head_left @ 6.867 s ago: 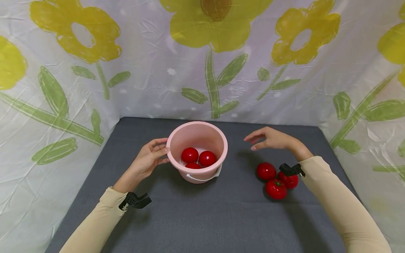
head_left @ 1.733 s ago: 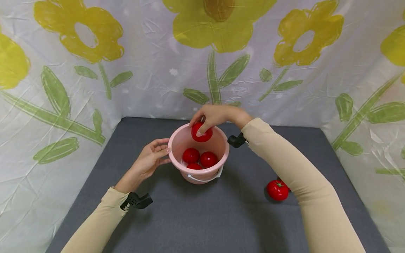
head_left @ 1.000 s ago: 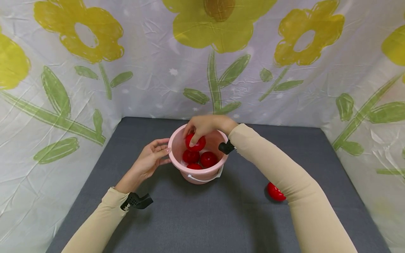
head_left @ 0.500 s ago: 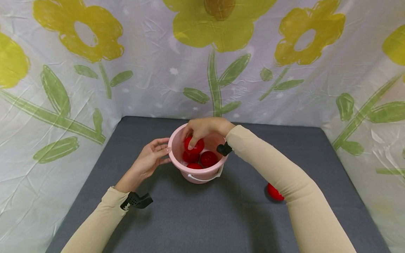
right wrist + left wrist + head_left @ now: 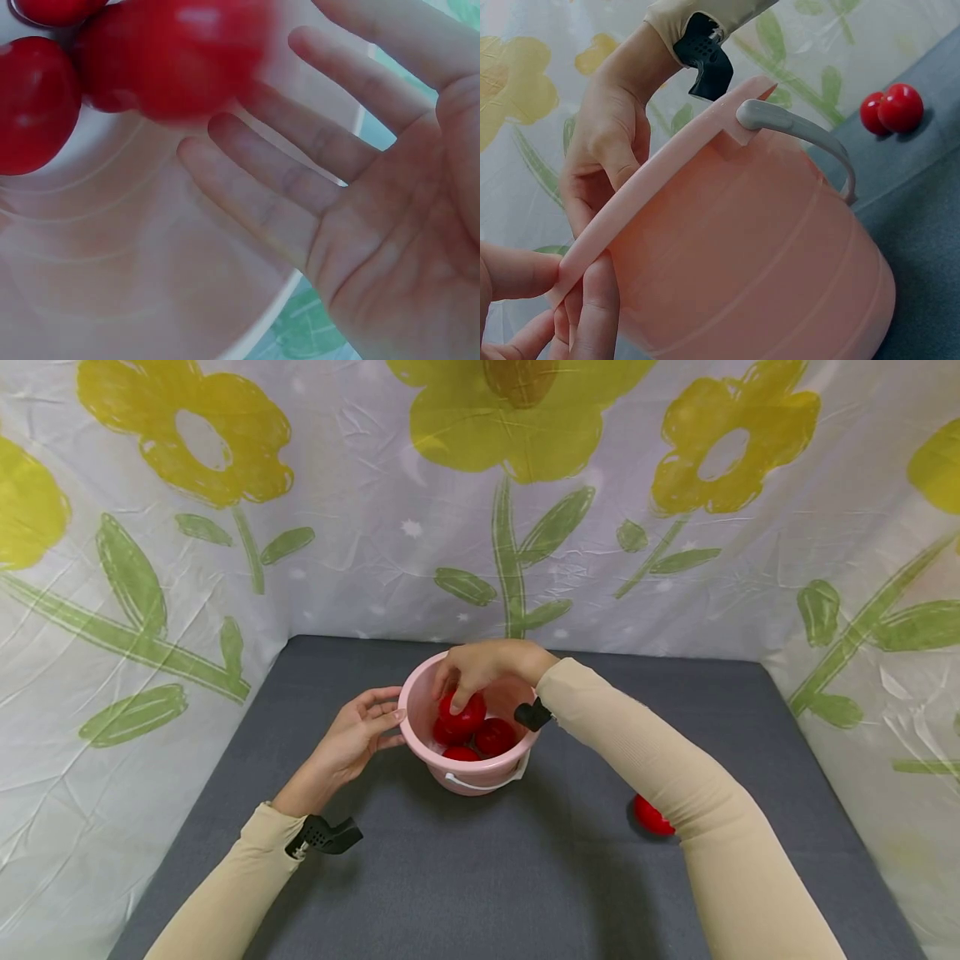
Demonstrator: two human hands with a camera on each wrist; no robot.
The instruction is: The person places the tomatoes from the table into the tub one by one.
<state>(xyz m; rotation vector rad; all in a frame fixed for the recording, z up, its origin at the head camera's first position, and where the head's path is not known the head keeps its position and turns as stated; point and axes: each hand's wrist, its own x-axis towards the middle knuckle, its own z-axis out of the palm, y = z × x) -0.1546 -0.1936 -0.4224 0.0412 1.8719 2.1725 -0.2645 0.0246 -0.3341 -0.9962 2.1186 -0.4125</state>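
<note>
- Here we have a pink bucket [image 5: 422, 706] standing upright on the dark grey table [image 5: 450, 877], its white handle [image 5: 480, 787] hanging down at the near side.
- Inside the bucket we count four red tomatoes. Three lie low: one to the right [image 5: 496, 737], one at the front, partly behind the rim [image 5: 461, 754], and one to the left, mostly covered [image 5: 441, 731]. The upper tomato [image 5: 471, 718] overlaps that left one; whether it rests on it we cannot tell.
- We find the right hand [image 5: 483, 664] reaching over the far side of the bucket, into its mouth. In the right wrist view its fingers are fairly straight and spread, curled round nothing, so we take it as released.
- The upper tomato is just below the right hand, at its fingertips, and blurred in the right wrist view; whether a finger still touches it we cannot tell.
- Our left hand [image 5: 356, 731] grasps the bucket's left rim, pinching it between thumb and fingers, well apart from the upper tomato.
- On the table we see two more tomatoes [image 5: 901, 109] close together in the left wrist view, outside the bucket. The head view shows only part of one beside the right sleeve [image 5: 660, 760].
</note>
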